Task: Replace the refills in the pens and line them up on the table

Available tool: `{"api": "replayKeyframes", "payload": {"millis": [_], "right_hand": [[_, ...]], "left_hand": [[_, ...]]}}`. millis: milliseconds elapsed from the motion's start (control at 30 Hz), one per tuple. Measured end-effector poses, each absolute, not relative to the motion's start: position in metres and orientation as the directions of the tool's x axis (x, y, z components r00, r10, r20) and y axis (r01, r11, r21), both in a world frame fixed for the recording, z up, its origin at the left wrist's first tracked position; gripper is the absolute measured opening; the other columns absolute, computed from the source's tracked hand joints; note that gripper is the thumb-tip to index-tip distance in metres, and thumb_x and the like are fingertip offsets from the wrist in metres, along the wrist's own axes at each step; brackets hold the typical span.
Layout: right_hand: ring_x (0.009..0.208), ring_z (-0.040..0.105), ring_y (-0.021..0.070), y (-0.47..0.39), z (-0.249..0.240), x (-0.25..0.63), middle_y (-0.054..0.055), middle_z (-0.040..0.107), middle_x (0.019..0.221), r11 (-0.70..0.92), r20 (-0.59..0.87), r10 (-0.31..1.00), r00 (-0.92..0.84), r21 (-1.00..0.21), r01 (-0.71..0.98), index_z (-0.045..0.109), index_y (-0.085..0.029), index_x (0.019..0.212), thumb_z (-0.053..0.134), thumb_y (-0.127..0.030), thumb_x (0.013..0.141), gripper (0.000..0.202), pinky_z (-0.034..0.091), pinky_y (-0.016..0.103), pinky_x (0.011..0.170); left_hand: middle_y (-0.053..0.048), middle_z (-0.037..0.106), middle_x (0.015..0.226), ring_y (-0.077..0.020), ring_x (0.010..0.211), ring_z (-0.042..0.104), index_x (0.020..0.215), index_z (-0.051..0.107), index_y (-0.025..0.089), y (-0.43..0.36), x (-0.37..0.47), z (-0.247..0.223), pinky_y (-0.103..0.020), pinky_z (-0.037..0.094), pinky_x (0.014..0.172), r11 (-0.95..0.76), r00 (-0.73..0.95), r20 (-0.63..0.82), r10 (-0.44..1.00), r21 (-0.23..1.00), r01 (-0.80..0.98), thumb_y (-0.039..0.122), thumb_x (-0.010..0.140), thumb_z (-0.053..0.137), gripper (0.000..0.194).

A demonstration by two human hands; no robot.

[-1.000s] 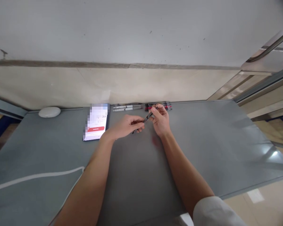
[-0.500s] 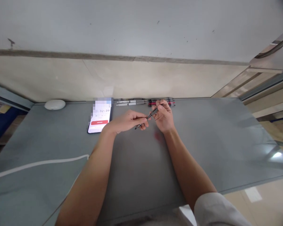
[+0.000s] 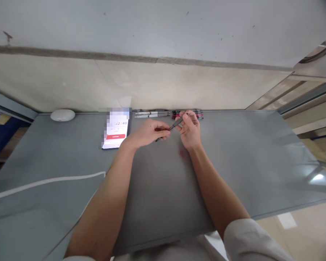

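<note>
Fingers of left hand (image 3: 147,134) pinch a dark pen (image 3: 177,122) toward its lower end; fingers of right hand (image 3: 190,131) pinch its upper end. Pen aslant between the two hands, over the bench (image 3: 260,156). Just beyond, along the wall: white-and-grey pens (image 3: 151,114); beside them, black and red pens (image 3: 199,115), partly hidden by the right hand. Farther left: lit phone (image 3: 115,136), then white rounded case (image 3: 62,115). White cable (image 3: 47,180) near left forearm.

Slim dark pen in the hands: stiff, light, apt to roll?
The slim dark pen is probably stiff: it runs straight between left hand and right hand. Likely light, given the fingertip grips. Pushed on the flat grey tabletop, it may roll, looking narrow and rounded.
</note>
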State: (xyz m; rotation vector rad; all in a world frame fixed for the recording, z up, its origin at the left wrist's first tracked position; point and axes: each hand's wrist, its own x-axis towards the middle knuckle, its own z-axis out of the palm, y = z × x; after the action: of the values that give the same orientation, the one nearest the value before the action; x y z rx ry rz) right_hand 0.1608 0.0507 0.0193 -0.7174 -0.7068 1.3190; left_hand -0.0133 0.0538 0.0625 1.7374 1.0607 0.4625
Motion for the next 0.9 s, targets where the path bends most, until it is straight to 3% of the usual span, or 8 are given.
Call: {"api": "replayKeyframes", "payload": {"millis": [133, 467, 633, 900], "right_hand": [[0.076, 0.063, 0.0083, 0.0509, 0.0188, 0.1634, -0.005, 0.06, 0.087, 0.099, 0.045, 0.994, 0.1, -0.762, -0.64, 0.058, -0.026, 0.083, 0.075, -0.03, 0.07, 0.022, 0.053, 0.019, 0.06], [0.068, 0.055, 0.0076, 0.0509, 0.0157, 0.1653, -0.007, 0.051, 0.076, 0.086, 0.114, 0.993, 0.009, -0.7, -0.709, 0.054, -0.026, 0.078, 0.077, -0.028, 0.069, 0.025, 0.054, 0.02, 0.057], [0.068, 0.055, 0.0068, 0.0533, 0.016, 0.1631, -0.007, 0.053, 0.078, 0.075, 0.041, 0.997, 0.066, -0.747, -0.66, 0.052, -0.024, 0.077, 0.077, -0.026, 0.067, 0.027, 0.051, 0.019, 0.059], [0.068, 0.057, 0.007, 0.0536, 0.0153, 0.1621, -0.007, 0.056, 0.078, 0.088, 0.046, 0.996, 0.081, -0.759, -0.645, 0.053, -0.024, 0.076, 0.078, -0.026, 0.067, 0.027, 0.05, 0.018, 0.058]], "left_hand": [[-0.001, 0.066, 0.075, -0.0139, 0.071, 0.06, 0.08, 0.069, 0.018, 0.0527, -0.0132, 0.0658, -0.026, 0.044, 0.068, -0.116, 0.578, -0.162, 0.8, 0.903, 0.413, 0.038, 0.086, 0.057, 0.023], [-0.003, 0.069, 0.08, -0.0158, 0.074, 0.062, 0.084, 0.07, 0.019, 0.0504, -0.0115, 0.067, -0.029, 0.045, 0.07, -0.111, 0.653, -0.214, 0.726, 0.901, 0.419, 0.041, 0.089, 0.053, 0.028], [0.0, 0.065, 0.073, -0.0148, 0.069, 0.058, 0.093, 0.07, 0.021, 0.0537, -0.0127, 0.0618, -0.026, 0.041, 0.062, -0.106, 0.573, -0.197, 0.796, 0.886, 0.452, 0.04, 0.083, 0.061, 0.023], [-0.002, 0.07, 0.086, -0.0147, 0.071, 0.062, 0.102, 0.069, 0.022, 0.0533, -0.0157, 0.0609, -0.028, 0.046, 0.067, -0.105, 0.607, -0.214, 0.765, 0.889, 0.446, 0.042, 0.088, 0.055, 0.028]]}}
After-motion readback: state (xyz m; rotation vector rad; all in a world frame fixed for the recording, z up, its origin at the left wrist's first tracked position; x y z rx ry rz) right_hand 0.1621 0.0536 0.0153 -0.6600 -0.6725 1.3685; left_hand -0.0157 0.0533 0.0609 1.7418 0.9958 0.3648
